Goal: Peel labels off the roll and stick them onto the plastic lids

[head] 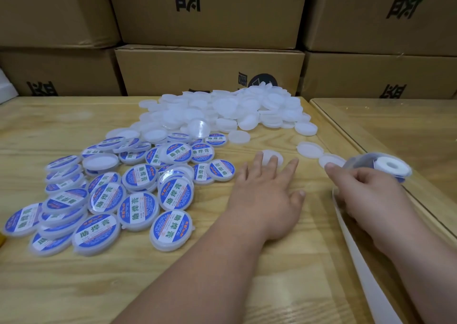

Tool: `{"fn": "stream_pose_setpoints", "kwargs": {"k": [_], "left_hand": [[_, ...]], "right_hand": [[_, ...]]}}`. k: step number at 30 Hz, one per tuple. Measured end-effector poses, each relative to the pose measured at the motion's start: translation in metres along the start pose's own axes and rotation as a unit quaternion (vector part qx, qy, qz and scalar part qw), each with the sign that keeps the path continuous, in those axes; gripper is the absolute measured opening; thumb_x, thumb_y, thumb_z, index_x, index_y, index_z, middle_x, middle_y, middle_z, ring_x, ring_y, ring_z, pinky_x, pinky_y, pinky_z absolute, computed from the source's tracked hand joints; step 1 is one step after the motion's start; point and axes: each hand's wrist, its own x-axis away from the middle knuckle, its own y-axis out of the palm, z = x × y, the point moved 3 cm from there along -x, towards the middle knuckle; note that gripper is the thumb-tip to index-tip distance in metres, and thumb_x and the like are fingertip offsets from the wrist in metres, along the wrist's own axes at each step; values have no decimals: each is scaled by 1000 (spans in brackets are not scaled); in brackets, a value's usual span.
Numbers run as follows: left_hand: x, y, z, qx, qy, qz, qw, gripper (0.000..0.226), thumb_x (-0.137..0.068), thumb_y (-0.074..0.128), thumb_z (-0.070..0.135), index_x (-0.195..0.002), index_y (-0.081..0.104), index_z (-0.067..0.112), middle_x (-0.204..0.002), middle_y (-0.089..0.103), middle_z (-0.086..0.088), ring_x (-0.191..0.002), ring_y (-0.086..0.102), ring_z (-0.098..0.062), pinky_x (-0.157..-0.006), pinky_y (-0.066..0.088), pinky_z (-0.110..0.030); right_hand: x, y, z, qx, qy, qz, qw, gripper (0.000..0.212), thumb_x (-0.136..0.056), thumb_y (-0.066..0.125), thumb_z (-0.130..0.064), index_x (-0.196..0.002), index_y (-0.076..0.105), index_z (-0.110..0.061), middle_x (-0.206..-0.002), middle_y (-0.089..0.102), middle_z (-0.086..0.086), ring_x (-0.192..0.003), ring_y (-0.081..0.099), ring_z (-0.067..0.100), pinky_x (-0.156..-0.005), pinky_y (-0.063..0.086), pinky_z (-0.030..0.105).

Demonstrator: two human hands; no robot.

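While left hand (265, 187) reaches, fingers spread, onto blank lid (273, 157) at 12 o'clock, right hand (371, 192) grips label roll (385, 166) at 3 o'clock. Step: fetching lid. Next, judged: peel 1 label, centre it.

One view only, from the head, wide-angle, looking forward and down across the table (74, 286) from its near edge. The forearms run in from the bottom edge, with the left hand (265, 195) near centre and the right hand (368, 195) to its right, both close to the lens. The lids (222, 111) lie further out at mid-distance. Stacked boxes (210, 14) fill the upper part, close behind the table. Straight edges bow slightly toward the borders
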Motion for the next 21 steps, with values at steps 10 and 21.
{"fn": "stream_pose_setpoints", "kwargs": {"k": [10,21], "left_hand": [[3,-7,-5,71,-33,91,993,49,-101,44,48,-146,46,28,-143,37,3,-134,25,-22,-113,19,-39],[5,-13,-7,108,-60,129,984,24,-99,53,41,-120,63,38,-127,59,8,-125,44,-21,-104,30,-37]], "right_hand": [[1,0,0,21,13,-41,999,34,-86,64,-29,-84,59,4,-57,55,9,-50,46,19,-56,38,33],[4,12,-2,-167,37,-138,975,23,-92,70,-24,-77,73,-7,-66,69,10,-50,58,16,-46,43,30]]}}
